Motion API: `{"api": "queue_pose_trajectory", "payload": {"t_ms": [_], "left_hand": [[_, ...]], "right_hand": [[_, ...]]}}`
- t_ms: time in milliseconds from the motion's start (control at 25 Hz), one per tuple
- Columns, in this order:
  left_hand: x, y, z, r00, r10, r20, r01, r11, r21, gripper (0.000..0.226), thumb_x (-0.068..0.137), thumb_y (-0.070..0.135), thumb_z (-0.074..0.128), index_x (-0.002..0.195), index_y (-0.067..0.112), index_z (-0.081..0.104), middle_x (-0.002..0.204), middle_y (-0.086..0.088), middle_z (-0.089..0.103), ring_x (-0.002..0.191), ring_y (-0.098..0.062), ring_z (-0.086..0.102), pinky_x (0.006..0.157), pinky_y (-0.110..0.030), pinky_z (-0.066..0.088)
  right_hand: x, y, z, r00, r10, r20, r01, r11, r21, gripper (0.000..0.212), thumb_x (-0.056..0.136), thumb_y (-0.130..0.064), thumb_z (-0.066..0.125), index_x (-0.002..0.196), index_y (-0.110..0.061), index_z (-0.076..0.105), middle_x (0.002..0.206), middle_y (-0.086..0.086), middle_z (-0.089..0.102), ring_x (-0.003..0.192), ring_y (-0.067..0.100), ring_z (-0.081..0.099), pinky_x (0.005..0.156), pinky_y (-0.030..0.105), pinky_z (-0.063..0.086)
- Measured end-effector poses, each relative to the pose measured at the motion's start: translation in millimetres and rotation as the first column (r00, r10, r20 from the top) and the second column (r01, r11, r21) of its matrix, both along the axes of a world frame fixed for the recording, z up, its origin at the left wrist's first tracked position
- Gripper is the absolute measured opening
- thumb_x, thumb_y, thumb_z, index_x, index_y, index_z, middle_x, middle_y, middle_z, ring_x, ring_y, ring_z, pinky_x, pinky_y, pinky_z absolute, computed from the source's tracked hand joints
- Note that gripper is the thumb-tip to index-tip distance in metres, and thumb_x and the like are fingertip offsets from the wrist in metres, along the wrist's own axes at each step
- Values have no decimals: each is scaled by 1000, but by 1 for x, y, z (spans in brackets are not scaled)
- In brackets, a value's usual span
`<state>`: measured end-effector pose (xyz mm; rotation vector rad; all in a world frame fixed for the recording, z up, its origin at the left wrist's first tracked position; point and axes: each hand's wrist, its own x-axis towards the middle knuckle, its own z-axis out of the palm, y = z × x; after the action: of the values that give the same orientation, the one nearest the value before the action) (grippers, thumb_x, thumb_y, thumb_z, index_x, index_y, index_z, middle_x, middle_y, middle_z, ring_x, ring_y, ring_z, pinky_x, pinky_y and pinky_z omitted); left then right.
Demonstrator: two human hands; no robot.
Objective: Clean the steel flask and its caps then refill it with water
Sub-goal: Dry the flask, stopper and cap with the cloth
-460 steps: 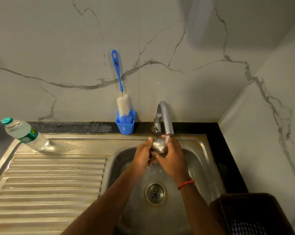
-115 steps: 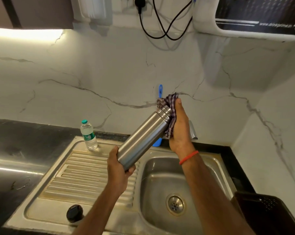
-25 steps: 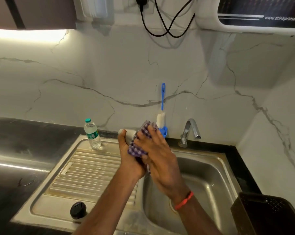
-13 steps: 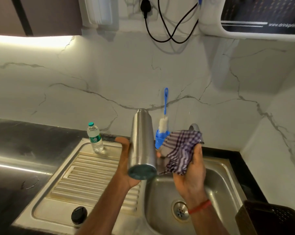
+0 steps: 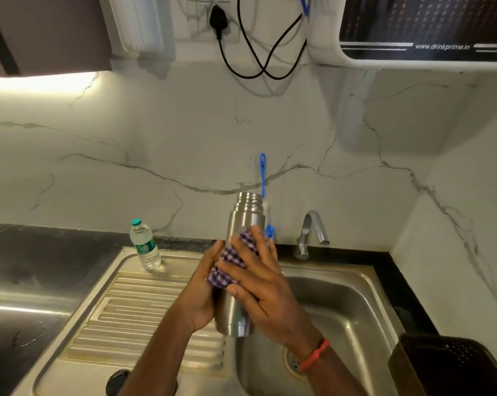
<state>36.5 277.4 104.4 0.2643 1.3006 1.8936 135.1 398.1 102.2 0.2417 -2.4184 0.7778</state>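
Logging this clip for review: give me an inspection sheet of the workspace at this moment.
Surface: steel sink with ribbed drainboard, black counter.
Job's things: steel flask upright, uncapped; checked cloth against it; black cap on drainboard.
Clutter: plastic water bottle, bottle brush, dark basket.
Hands: left hand grips flask; right hand presses cloth on it.
Cables: black power cable from wall socket.
Surroundings: marble wall, tap, water purifier.
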Motion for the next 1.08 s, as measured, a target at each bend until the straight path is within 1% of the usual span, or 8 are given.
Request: {"api": "queue_pose_trajectory", "payload": {"t_ms": [120, 240, 360, 440, 640, 760, 880, 1080], "left_hand": [[9, 11, 4, 1000, 17, -21, -16, 999, 42, 74, 87, 79, 29, 119, 30, 73, 121, -13, 72, 111, -27, 70, 98, -46, 51], [18, 15, -6, 993, 11, -119, -8, 1000, 27, 100, 56, 93, 59, 115, 14, 73, 105, -19, 73, 89, -30, 72, 81, -43, 59], [15, 13, -11, 971, 11, -238, -8, 1000, 13, 123, 38, 94, 70, 126, 10, 62, 99, -16, 74, 84, -27, 73, 72, -40, 60], [13, 11, -6, 968, 57, -246, -46, 998, 53, 117, 47, 93, 68, 129, 9, 62, 103, -17, 74, 88, -28, 72, 76, -41, 59], [4, 13, 6, 969, 246, 26, -245, 939, 239, 69, 88, 68, 54, 131, 14, 62, 114, -14, 73, 100, -26, 72, 80, -37, 59], [-17, -3, 10, 956, 223, 190, -270, 923, 275, 77, 77, 70, 66, 119, 6, 59, 90, -11, 71, 80, -23, 72, 71, -36, 61], [-20, -12, 8, 926, 272, 262, -342, 897, 278, 78, 81, 76, 57, 120, 8, 59, 88, -10, 69, 75, -24, 69, 71, -38, 60], [2, -4, 25, 936, 202, 287, -314, 848, 427, 56, 78, 59, 61, 81, 5, 77, 74, -10, 68, 61, -22, 69, 61, -34, 62]], "right_hand": [[-19, 14, 19, 997, 28, -70, -19, 992, 127, 41, 104, -42, 38, 141, -32, 51, 162, -23, 12, 154, 16, -6, 123, 47, 2], [-44, 21, 62, 999, -30, 20, 35, 946, -323, 29, 103, -35, 47, 129, -43, 57, 161, -20, 25, 152, 8, 11, 117, 16, 18], [-56, 23, 93, 987, -89, 131, 152, 769, -621, 24, 104, -41, 42, 120, -46, 59, 130, -8, 64, 118, 10, 60, 99, 26, 50], [-49, 17, 86, 986, -102, 129, 154, 843, -516, 36, 104, -47, 36, 138, -42, 49, 129, -10, 62, 114, 8, 62, 100, 34, 51], [-19, -16, 30, 981, -18, 195, 19, 1000, -2, 45, 105, -49, 32, 149, -54, 24, 162, -26, -9, 152, 18, 19, 117, 44, 35], [3, -21, 3, 994, 42, 100, -57, 987, 154, 43, 104, -44, 40, 147, -40, 42, 166, -16, 4, 155, 19, -1, 121, 44, 22], [16, -17, -18, 981, 185, -54, -180, 980, 81, 35, 102, -36, 49, 136, -35, 57, 164, -9, 22, 153, 23, 14, 121, 36, 29], [20, -14, -18, 980, -4, -201, -3, 999, -32, 43, 106, -42, 38, 148, -46, 33, 162, -3, 25, 136, 14, 48, 105, 30, 49]]}}
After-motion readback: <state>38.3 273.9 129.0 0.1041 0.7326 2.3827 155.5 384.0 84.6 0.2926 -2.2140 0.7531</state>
